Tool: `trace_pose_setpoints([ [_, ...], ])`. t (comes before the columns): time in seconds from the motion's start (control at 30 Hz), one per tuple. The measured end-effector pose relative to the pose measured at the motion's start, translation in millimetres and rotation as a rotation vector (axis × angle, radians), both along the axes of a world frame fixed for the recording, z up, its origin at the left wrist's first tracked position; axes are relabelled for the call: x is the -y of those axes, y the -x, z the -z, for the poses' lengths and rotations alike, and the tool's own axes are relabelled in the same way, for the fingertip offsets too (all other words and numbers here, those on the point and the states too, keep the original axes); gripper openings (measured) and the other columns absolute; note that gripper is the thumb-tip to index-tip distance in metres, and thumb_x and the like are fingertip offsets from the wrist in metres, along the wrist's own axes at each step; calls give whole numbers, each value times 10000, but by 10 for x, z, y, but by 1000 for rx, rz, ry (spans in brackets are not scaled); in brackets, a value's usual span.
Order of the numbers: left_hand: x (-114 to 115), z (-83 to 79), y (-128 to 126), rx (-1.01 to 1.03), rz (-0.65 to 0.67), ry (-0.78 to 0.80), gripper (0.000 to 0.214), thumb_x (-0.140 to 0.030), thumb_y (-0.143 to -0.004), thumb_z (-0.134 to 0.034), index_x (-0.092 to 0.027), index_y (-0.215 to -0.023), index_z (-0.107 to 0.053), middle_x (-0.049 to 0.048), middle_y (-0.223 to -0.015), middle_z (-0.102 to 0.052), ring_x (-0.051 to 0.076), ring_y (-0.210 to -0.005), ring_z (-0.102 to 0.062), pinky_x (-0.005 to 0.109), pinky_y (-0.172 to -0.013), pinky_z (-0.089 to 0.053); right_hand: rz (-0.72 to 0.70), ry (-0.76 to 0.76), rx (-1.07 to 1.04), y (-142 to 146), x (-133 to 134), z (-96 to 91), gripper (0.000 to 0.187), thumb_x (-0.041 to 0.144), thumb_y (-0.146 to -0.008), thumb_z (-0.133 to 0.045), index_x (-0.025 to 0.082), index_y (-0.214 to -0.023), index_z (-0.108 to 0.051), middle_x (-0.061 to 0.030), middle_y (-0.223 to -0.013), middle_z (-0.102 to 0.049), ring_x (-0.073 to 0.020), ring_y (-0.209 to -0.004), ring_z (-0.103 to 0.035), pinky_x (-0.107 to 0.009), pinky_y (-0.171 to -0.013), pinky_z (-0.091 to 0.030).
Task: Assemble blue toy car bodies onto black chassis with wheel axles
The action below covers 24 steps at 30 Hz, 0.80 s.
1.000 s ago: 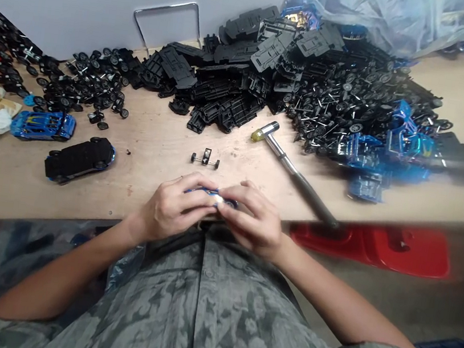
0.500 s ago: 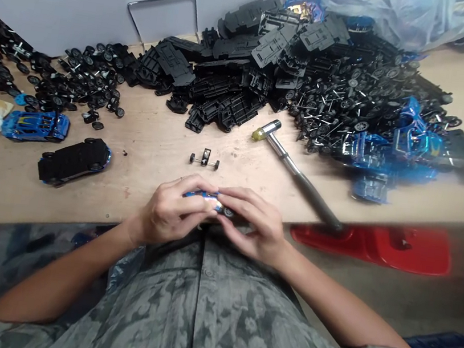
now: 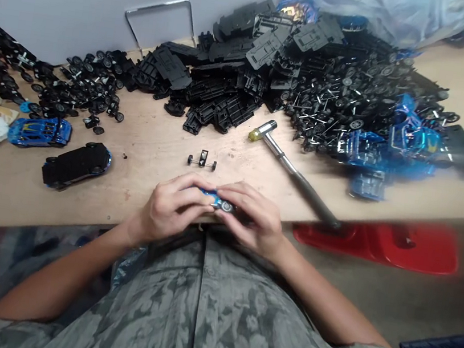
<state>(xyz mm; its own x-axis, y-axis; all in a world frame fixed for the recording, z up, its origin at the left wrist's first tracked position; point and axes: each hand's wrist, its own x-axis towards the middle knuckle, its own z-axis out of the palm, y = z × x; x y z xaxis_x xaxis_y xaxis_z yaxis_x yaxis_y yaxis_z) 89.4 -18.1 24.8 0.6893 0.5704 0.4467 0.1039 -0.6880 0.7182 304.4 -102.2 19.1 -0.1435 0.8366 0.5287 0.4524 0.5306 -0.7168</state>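
Between my two hands, at the table's front edge, is a blue toy car (image 3: 212,199) with one silver-spoked wheel showing; my fingers cover most of it. My left hand (image 3: 176,203) grips its left end. My right hand (image 3: 252,217) is closed round the other end, thumb below and fingers over the top. Just beyond my hands lies a wheel axle with a small black bracket (image 3: 203,159). To the left, a black-bottomed toy car (image 3: 76,165) rests upside down, and behind it a blue toy car (image 3: 40,131) stands upright.
A hammer (image 3: 296,174) lies to the right, its handle reaching the front edge. Black chassis parts (image 3: 229,70) are heaped at the back, with wheel axles (image 3: 81,81) at left and more at right. Blue car shells (image 3: 413,139) sit right. A red plastic piece (image 3: 386,242) is below the edge.
Both hands stay on the toy car, with its wheel now slightly more exposed and a little higher. The view has shifted slightly; the things on the table lie as before.
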Motion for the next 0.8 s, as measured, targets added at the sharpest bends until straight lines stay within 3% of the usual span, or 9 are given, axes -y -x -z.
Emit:
trace_pose_setpoints([
  [0.07,-61,-44,-36,-58,-78,125,40,-180,-914,-727,-165,-945,-708,82,-977,-761,180,-910,-742,305,-850,-608,125,-58,195,-228,76,-73,517,281,-906,-758,149,-1373,-581,-194,-1259,-678,-304,-1168,-676,-446,-983,-589],
  [0.13,-132,-79,-67,-170,-168,180,75,-234,-929,-715,-167,-898,-708,47,-869,-758,174,-819,-726,315,-812,-601,416,-99,453,-490,180,-127,548,341,-913,-738,128,-1389,-570,-221,-1265,-646,-370,-1186,-626,-530,-996,-549],
  [0.23,-171,-122,-78,-280,-244,40,121,-261,-953,-679,-177,-886,-735,57,-901,-742,207,-883,-706,377,-854,-583,621,145,873,-793,298,-122,374,393,-978,-610,93,-1196,-660,-237,-1115,-664,-412,-1076,-592,-563,-885,-509],
  [0.3,-110,-148,-55,-289,-232,-74,142,-291,-965,-668,-180,-993,-750,96,-1041,-730,243,-1012,-693,425,-917,-576,653,265,1079,-885,320,-72,308,346,-1014,-507,94,-1011,-683,-219,-970,-672,-378,-955,-594,-500,-794,-487],
  [0.37,-1,-157,-10,-350,-179,-180,324,-371,-923,-726,-178,-1183,-720,145,-1237,-680,309,-1192,-639,499,-1004,-556,686,300,1155,-919,317,-22,306,268,-1023,-435,103,-918,-669,-190,-884,-667,-320,-848,-600,-414,-716,-454],
  [0.47,141,-123,69,-411,-175,-271,461,-345,-933,-709,-209,-1367,-635,177,-1379,-586,353,-1311,-574,542,-1032,-548,728,277,996,-943,367,-3,308,265,-1035,-411,112,-972,-671,-146,-856,-689,-241,-710,-620,-332,-595,-410],
  [0.57,165,-68,121,-382,-160,-287,450,-320,-950,-688,-231,-1385,-615,154,-1325,-611,323,-1248,-619,508,-998,-568,609,219,634,-928,562,-50,296,355,-1044,-479,147,-1090,-684,-85,-841,-745,-206,-639,-672,-301,-559,-482],
  [0.67,107,-30,145,-327,-131,-277,402,-335,-928,-722,-204,-1298,-635,139,-1270,-649,306,-1228,-635,496,-1012,-558,397,163,342,-804,831,-106,308,317,-1030,-560,178,-1282,-670,-79,-1063,-806,-220,-846,-787,-288,-726,-628],
  [0.8,48,11,163,-295,-111,-232,360,-346,-907,-751,-190,-1214,-643,136,-1236,-661,299,-1222,-637,494,-1019,-546,307,86,172,-565,1067,-74,571,136,-998,-579,246,-1550,-484,-82,-1438,-660,-245,-1195,-732,-326,-1003,-634],
])
